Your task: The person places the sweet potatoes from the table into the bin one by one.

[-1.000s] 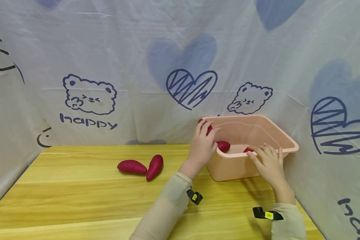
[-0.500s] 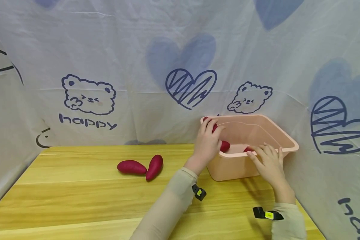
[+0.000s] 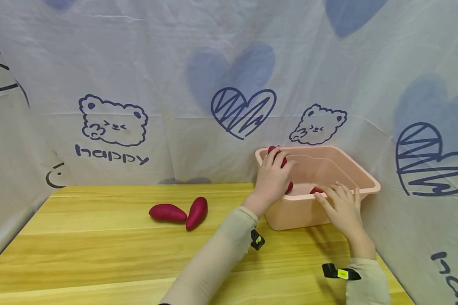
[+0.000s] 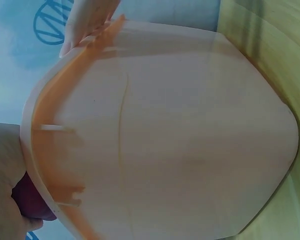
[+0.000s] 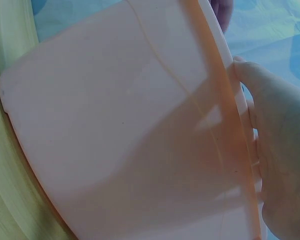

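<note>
My left hand [image 3: 270, 180] grips a dark red sweet potato [image 4: 31, 201] just over the left side of a pink plastic bin [image 3: 299, 216]. Fingers partly cover that sweet potato in the head view. Inside the bin a second sweet potato [image 3: 289, 187] shows beside my left hand, and another [image 3: 314, 190] peeks above the front rim. My right hand [image 3: 343, 207] holds the front rim towards the right, fingers hooked over it; the right wrist view has the thumb [image 5: 245, 70] at the rim. Most of the bin's floor is hidden.
Two more sweet potatoes, one lying sideways [image 3: 168, 212] and one slanted [image 3: 196, 213], rest on the wooden table [image 3: 99, 254] left of the bin. A printed cloth [image 3: 168, 84] hangs behind the table and along the right side.
My left hand has moved right with its sweet potato, from the bin's left rim to over the opening. The right hand and bin stay put.
</note>
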`<state>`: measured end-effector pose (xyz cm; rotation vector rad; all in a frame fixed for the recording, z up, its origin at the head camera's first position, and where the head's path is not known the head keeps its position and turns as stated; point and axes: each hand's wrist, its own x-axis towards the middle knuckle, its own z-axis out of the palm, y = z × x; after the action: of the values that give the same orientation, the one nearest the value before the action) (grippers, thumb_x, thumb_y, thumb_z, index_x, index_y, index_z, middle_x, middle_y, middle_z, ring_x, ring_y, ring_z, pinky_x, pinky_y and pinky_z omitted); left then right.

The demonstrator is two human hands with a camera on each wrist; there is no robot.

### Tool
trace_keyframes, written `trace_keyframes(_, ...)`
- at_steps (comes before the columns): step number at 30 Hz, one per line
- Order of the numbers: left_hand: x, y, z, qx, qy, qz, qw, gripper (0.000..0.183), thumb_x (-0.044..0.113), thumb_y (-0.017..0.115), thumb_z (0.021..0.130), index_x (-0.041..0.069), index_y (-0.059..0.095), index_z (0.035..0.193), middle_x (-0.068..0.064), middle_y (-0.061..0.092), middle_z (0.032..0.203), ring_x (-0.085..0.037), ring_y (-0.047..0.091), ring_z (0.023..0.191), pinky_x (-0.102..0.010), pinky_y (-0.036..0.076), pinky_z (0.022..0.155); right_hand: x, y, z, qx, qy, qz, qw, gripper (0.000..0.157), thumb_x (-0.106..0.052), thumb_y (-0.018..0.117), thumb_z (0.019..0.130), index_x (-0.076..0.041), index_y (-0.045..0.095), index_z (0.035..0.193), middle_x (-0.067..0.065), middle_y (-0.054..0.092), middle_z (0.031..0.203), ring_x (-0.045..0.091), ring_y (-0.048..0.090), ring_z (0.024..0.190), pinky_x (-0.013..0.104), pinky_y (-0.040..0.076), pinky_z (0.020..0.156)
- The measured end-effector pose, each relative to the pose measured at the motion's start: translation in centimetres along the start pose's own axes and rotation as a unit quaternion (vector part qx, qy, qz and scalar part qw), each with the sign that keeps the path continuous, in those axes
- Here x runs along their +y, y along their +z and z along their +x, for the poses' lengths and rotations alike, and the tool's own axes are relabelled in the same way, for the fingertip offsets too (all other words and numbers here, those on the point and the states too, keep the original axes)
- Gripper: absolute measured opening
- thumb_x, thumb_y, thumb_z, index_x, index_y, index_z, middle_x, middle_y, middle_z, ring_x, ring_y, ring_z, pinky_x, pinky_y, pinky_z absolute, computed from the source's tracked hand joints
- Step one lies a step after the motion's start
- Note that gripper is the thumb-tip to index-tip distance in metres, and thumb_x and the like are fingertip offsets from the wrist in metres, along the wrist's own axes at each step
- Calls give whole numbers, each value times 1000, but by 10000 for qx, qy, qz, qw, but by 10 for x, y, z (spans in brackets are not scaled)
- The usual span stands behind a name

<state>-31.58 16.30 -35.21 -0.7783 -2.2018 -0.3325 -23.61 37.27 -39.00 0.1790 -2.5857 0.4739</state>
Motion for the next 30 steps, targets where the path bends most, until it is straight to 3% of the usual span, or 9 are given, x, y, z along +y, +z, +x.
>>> trace_keyframes(9, 8, 0, 10, -856, 37, 52, 9963, 36, 18, 63, 89, 27, 62, 124, -2, 50, 141, -26, 37, 139, -48, 38, 113, 0, 1, -1, -19, 10, 11, 10000, 49, -48, 43, 100, -10, 62, 125, 23, 53, 131, 45, 31, 135, 69, -5, 114)
trace_keyframes(18, 4, 7, 13, -960, 301, -105, 9949, 34, 18, 62, 91, 28, 64, 123, 1, 55, 137, -22, 40, 138, -36, 25, 121, 1, 0, 0, -58, 24, -50, 10000, 50, -49, 42, 101, -10, 61, 126, 23, 52, 131, 46, 31, 135, 70, -2, 113)
trace_keyframes(30, 4, 7, 13, -1142, 369, -320, 9923, 35, 17, 62, 91, 27, 63, 125, 0, 53, 140, -22, 41, 138, -32, 27, 119, 0, -2, -1, -158, 62, -41, 9998, 51, -50, 41, 101, -10, 60, 127, 24, 51, 133, 47, 29, 135, 71, -3, 113)
